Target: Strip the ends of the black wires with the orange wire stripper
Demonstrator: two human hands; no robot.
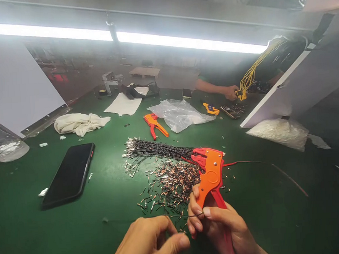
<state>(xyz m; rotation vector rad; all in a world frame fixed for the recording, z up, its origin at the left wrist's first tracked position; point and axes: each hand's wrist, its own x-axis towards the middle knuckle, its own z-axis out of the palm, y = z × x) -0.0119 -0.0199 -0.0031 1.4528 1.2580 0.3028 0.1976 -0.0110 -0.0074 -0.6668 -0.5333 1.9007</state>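
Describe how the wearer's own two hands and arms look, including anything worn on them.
Both are bare: no gloves, rings, watch or bands show on the left hand or the right hand. No sleeve reaches into view at either wrist. Fingernails are short and unpainted. Only the hands and the start of the wrists are in frame, so the upper arms cannot be judged.

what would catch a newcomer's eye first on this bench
Most striking is the orange wire stripper gripped in the right hand at lower centre, with the left hand pinching a thin wire beside it. Just behind lie a bundle of black wires and a heap of stripped scraps on the green table. A black phone lies to the left.
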